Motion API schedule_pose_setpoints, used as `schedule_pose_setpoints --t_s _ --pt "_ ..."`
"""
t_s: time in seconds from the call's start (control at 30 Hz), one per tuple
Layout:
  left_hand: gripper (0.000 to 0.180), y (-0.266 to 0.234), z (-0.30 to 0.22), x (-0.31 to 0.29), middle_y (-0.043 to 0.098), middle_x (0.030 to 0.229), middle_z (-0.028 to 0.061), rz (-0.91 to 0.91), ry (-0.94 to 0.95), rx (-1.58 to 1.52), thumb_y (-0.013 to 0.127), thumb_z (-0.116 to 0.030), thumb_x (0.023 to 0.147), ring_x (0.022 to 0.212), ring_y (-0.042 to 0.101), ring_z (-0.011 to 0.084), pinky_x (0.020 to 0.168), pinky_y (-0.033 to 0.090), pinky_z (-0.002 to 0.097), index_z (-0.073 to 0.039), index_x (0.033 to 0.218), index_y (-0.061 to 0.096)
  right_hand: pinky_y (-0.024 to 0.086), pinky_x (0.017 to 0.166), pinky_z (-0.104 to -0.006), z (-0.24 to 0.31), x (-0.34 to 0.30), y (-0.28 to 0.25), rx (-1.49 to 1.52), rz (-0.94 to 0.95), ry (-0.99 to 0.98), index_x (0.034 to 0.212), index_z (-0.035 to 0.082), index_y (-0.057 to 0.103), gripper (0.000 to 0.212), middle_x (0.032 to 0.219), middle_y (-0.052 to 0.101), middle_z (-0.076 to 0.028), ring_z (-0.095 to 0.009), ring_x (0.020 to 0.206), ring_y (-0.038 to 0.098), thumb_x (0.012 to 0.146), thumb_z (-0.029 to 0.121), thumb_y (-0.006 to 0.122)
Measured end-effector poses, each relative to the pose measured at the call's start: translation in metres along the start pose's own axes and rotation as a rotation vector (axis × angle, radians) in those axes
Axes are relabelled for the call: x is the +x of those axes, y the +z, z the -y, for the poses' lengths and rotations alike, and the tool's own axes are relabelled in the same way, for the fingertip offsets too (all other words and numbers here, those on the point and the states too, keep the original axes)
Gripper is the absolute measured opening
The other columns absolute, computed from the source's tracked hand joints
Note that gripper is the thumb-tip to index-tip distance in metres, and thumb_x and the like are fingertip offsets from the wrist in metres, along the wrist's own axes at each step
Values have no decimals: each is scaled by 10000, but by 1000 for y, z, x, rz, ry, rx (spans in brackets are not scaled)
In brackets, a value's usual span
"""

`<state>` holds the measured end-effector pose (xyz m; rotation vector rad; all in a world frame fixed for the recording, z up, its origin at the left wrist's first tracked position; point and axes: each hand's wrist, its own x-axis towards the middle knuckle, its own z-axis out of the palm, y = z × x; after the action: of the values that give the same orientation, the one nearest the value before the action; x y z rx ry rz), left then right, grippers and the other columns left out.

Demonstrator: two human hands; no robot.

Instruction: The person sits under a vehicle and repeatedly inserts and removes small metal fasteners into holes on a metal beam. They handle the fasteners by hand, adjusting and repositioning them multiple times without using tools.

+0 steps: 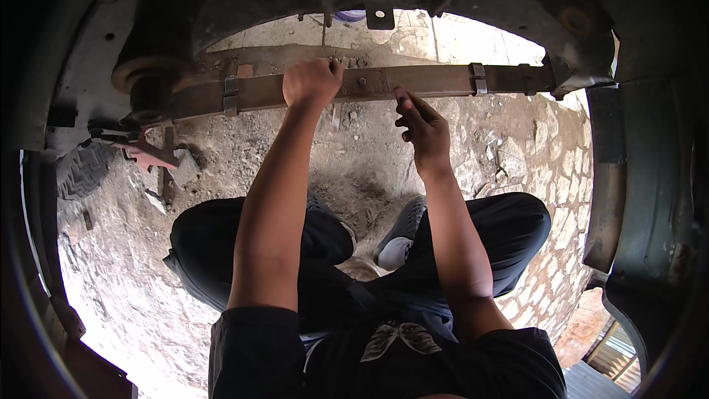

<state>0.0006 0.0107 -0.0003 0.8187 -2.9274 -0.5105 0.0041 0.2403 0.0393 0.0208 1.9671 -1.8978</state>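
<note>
A long brown leaf spring (428, 80) spans the view from left to right under a vehicle's dark body. My left hand (313, 83) is closed in a fist against its middle, left of a small bolt head (362, 82). What the fist grips, if anything, is hidden. Just below it, a short pale strip (337, 117) shows against the ground. My right hand (426, 131) is below the spring, right of the bolt head. Its fingers are curled together, one tip close to the spring's lower edge; anything held there is too small to name. Metal clamps (479, 79) wrap the spring on both sides.
A rusty cylindrical part (144, 74) hangs at upper left. Below it are a red metal stand (150, 154), a stone (186, 168) and a tyre (85, 170). Dark body panels (657, 177) close in at the right. A bracket with a hole (380, 18) hangs above the spring.
</note>
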Motion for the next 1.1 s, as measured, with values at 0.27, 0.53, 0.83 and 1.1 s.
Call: schedule_pose_setpoints --t_s 0.27,0.53,0.83,1.1 --pt "421 -2 0 0 745 878 178 8 3 -44 530 -472 945 845 732 373 789 589 480 -137 927 784 444 599 -226 -7 5 2 -198 -79 -102 1283 84 692 305 1135 729 -48 -98 787 645 1030 243 631" --pt "432 0 -2 1 752 876 147 -5 -6 5 524 -487 951 846 737 342 774 589 461 -143 907 783 604 812 -490 -4 39 18 -1070 25 -574 1316 98 632 324 1325 606 -162 -399 974 708 1013 85 518" --pt "424 2 -2 -1 758 884 119 -5 0 7 524 -486 956 849 739 316 776 585 453 -156 929 789 585 796 -541 -7 50 23 -1356 199 -391 1399 -51 433 448 1343 507 -241 -448 949 688 954 -3 411" --pt "437 1 4 0 754 879 138 -20 15 -12 506 -475 973 854 737 324 784 581 454 -144 924 787 590 735 -531 3 38 28 -1393 253 -531 1202 -114 505 277 1178 528 -264 -460 819 689 971 22 435"
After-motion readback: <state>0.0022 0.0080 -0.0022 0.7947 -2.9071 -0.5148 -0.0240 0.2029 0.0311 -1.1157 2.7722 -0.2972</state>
